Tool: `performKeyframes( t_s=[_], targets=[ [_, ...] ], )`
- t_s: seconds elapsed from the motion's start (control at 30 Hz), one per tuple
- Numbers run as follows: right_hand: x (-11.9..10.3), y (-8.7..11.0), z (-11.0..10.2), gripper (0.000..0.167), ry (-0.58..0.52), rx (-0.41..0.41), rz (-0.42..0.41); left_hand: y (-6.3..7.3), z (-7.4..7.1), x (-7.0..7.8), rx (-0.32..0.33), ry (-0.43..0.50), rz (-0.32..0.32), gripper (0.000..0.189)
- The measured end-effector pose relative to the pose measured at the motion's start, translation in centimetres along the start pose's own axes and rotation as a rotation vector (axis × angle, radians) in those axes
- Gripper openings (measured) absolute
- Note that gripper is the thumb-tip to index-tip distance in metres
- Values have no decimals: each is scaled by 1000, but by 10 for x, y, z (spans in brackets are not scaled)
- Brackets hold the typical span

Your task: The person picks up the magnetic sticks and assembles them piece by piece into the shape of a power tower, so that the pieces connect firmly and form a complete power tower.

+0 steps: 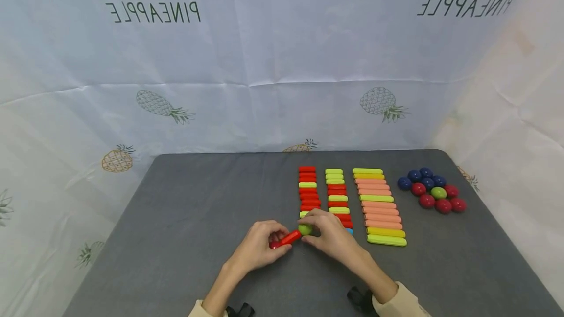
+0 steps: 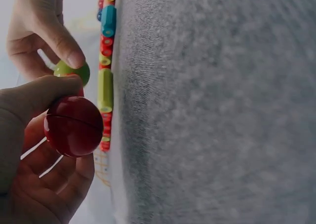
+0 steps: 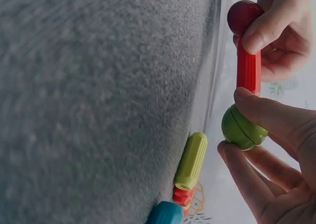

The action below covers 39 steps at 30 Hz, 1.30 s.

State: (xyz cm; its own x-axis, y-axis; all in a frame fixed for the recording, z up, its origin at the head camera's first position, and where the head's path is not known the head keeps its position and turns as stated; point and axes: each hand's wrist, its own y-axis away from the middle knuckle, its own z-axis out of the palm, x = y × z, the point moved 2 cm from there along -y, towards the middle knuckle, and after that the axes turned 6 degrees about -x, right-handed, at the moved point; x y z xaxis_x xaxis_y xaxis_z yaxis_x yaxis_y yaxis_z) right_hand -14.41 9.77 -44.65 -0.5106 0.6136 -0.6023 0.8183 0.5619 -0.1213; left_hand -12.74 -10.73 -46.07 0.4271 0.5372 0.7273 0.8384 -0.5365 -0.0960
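Close over the table, my left hand (image 1: 260,246) grips a short red rod (image 1: 289,237) near one end, its thumb lying along the rod. A dark red ball (image 2: 74,128) sits on that end of the rod. At the rod's other end is a green ball (image 3: 242,128), pinched between the thumb and fingertips of my right hand (image 1: 332,236). Rod and balls form one straight line between the two hands. In the right wrist view, the right thumb tip overlaps the joint of rod and green ball.
Two columns of short red and yellow-green rods (image 1: 307,179) lie beyond the hands, a blue rod (image 3: 167,213) at the near end of one. To their right is a column of longer rods (image 1: 380,211). Blue, red and green balls (image 1: 426,201) cluster at the table's (image 1: 211,199) far right.
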Motion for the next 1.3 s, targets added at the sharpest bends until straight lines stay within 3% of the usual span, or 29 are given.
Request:
performKeyframes(
  t_s=[0.2, 0.3, 0.37, 0.53, 0.7, 1.0, 1.3],
  targets=[
    [-5, -4, 6, 36, -8, -63, -98, -1, 3, -3, -62, 17, 17, 49],
    [-5, -7, 7, 38, 6, -66, -128, -2, 4, -4, -58, 20, 26, 54],
    [-3, -8, 6, 39, 41, -34, -98, -2, 4, -5, -44, 22, 8, 50],
    [7, -11, 2, 37, 196, 36, 69, -1, 1, -7, 27, 16, -79, 44],
    [12, -13, 3, 32, 279, 32, 120, -1, 0, -9, 57, 13, -133, 43],
    [10, -11, 9, 27, 167, 50, 205, 0, 1, -10, 49, 42, -141, 40],
    [-5, -7, 11, 29, -31, -42, 109, 1, 1, -11, 37, 43, -112, 42]
  ],
)
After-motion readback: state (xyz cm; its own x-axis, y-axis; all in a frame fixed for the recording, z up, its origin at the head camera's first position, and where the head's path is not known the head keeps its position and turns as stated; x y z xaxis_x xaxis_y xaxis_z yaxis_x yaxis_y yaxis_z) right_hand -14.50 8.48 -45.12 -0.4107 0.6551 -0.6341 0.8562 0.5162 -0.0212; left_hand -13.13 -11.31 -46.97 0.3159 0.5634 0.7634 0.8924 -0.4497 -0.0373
